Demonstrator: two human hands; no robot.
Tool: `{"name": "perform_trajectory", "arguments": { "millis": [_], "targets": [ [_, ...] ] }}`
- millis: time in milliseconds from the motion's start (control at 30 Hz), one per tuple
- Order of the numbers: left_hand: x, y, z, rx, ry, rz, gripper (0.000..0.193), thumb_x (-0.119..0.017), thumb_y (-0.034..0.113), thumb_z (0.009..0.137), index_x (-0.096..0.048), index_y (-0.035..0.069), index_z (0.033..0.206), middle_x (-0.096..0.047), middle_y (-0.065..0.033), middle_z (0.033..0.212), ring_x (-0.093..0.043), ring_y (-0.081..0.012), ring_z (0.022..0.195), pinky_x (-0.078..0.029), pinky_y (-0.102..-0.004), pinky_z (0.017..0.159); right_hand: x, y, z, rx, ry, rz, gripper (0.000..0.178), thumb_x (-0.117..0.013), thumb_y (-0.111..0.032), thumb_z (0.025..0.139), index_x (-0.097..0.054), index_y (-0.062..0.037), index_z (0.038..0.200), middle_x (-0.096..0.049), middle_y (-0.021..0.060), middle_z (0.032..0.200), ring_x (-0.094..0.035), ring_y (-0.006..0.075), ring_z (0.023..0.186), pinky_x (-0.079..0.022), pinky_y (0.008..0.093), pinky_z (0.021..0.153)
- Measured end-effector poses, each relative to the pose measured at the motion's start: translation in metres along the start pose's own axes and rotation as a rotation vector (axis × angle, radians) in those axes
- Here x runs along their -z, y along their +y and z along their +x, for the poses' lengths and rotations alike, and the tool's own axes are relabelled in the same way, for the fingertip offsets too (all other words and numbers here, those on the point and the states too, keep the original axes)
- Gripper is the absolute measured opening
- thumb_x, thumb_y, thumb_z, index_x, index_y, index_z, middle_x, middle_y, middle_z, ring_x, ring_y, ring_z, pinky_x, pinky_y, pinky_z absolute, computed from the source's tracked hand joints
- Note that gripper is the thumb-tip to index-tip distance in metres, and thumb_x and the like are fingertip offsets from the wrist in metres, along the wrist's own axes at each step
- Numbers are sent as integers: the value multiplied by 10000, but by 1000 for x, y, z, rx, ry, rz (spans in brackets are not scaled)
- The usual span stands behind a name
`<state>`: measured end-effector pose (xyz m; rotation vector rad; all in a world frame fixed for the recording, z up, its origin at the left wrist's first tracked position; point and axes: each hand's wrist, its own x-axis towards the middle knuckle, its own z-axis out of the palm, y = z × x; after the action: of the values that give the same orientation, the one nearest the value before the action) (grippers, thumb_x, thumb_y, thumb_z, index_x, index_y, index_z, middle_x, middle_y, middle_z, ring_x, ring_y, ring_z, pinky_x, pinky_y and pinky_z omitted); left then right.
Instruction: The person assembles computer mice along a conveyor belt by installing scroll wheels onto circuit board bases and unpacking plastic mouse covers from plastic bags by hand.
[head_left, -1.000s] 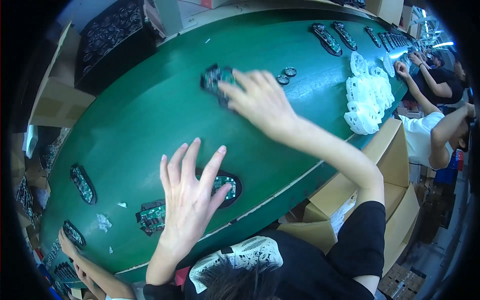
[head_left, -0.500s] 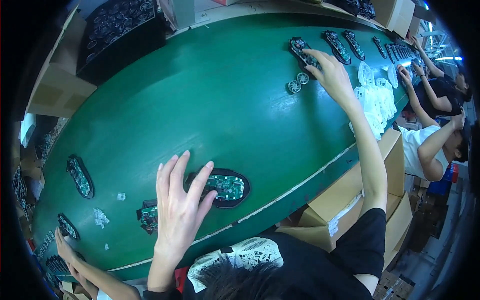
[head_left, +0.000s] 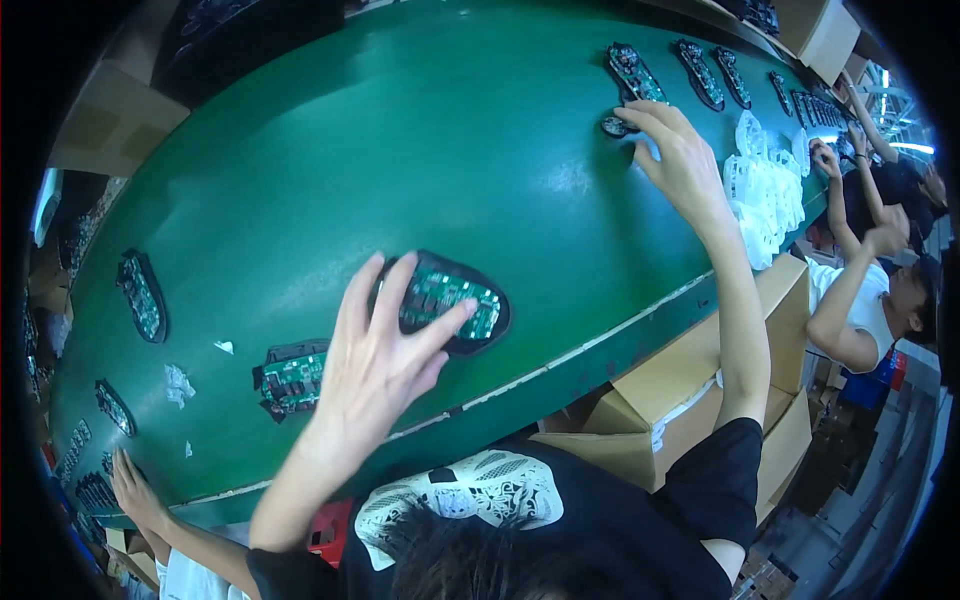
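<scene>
My left hand (head_left: 375, 365) rests over a green circuit board in a black, rounded housing (head_left: 490, 315), its fingers spread. One fingertip touches the board face, and the hand covers the housing's near left part. Just left of it lies another green board in a dark frame (head_left: 290, 378), partly hidden by that hand. Farther off to the right, my right hand (head_left: 685, 170) bends over small round spoked wheels (head_left: 614, 127), thumb and fingers apart. The fingertips are at the wheels, partly covering them. Beside these, a long housing with a circuit board (head_left: 632, 72) lies on the green table.
More board housings line the far right (head_left: 700, 75) and the left (head_left: 142, 297). White plastic parts (head_left: 765, 195) are heaped by the right edge. Clear scraps (head_left: 179, 385) lie at left. An open carton (head_left: 690, 400) stands below the edge. Co-workers' hands (head_left: 135, 490) work at both ends.
My view has shifted. My left hand has come down onto the housing, which sits slightly farther from the near edge. My right hand has moved from the long housing to the wheels.
</scene>
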<state>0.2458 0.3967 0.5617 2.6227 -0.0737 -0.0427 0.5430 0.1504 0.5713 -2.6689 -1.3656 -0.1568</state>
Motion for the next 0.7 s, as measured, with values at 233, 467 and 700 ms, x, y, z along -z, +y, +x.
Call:
{"name": "perform_trajectory", "arguments": {
  "millis": [233, 467, 700],
  "targets": [
    [0, -23, 42, -169, 6, -120, 579, -730, 6, 684, -690, 268, 1198, -425, -160, 1487, -388, -438, 1385, -472, -488, 1090, 16, -18, 2, -156, 124, 252, 248, -707, -37, 879, -740, -67, 1123, -711, 116, 1114, -697, 212, 886, -554, 313, 750],
    [7, -15, 29, -100, 142, -77, 664, -760, 10, 694, -661, 301, 1283, -417, -195, 1500, -426, -438, 1352, -434, -515, 1087, 24, -129, -6, -50, -162, 607, 307, -799, -87, 823, -758, -61, 1126, -698, 68, 909, -578, 102, 653, -456, 239, 539],
    [-18, 4, 11, 34, 67, 109, 668, -782, 145, 719, -611, 314, 1341, -355, -267, 1531, -377, -417, 1410, -359, -610, 1112, -9, -168, 5, 116, -9, 590, 306, -824, -38, 782, -763, -62, 1081, -699, 61, 868, -570, 94, 578, -437, 231, 483]
  ]
}}
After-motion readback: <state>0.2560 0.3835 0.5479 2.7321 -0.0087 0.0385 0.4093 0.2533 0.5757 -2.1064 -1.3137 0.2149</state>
